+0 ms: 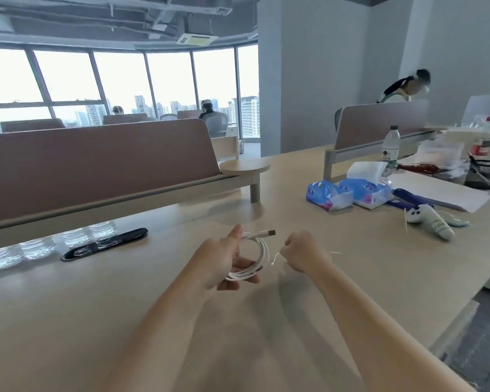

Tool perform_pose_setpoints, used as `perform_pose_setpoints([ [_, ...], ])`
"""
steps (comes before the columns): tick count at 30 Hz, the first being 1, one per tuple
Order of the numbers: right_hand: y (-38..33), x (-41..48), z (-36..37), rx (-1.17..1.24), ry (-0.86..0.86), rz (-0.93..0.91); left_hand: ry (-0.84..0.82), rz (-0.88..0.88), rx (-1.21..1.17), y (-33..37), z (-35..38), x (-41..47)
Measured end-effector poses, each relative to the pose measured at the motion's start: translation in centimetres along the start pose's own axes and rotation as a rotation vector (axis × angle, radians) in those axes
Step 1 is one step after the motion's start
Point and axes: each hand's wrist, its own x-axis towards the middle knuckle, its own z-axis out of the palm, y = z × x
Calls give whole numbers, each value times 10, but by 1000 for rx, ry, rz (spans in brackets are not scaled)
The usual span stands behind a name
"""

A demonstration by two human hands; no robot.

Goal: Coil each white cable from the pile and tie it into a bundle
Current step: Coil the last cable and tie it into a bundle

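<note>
**Left hand** (227, 260): the forearm is extended forward over the pale wooden tabletop (96, 306) with the palm turned inward. The thumb is raised and pressed on top of the coiled white cable (259, 251), and the fingers are curled beneath it. The cable sits in this grip as a round loop of several turns. Its plug end (270, 232) projects past the thumb toward the right hand.

**Right hand** (301, 253): it is just beside the coil and not touching it, with the back of the hand facing up and the fingers closed into a fist. A thin white tie wire (276, 256) emerges from the fist on the side facing the coil. The pinch itself is hidden. A second thin white strand (335, 252) lies on the table just past the outer side of this hand.

**Surroundings:**
- Well ahead of the right hand: two blue plastic tissue packs (348, 193) and a pale plush toy (432, 220).
- Ahead and outward of the left hand: a black oval cable grommet (105, 244).
</note>
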Motion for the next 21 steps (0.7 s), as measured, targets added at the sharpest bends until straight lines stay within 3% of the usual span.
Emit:
perform_pose_setpoints([
  [7, -13, 13, 21, -172, 9, 36, -4, -8, -8, -2, -2, 17],
  [14, -38, 0, 35, -344, -57, -68, 0, -4, -48, -4, -14, 11],
  [21, -52, -31, 41, -360, -74, -75, 27, 15, -66, 4, -39, -11],
])
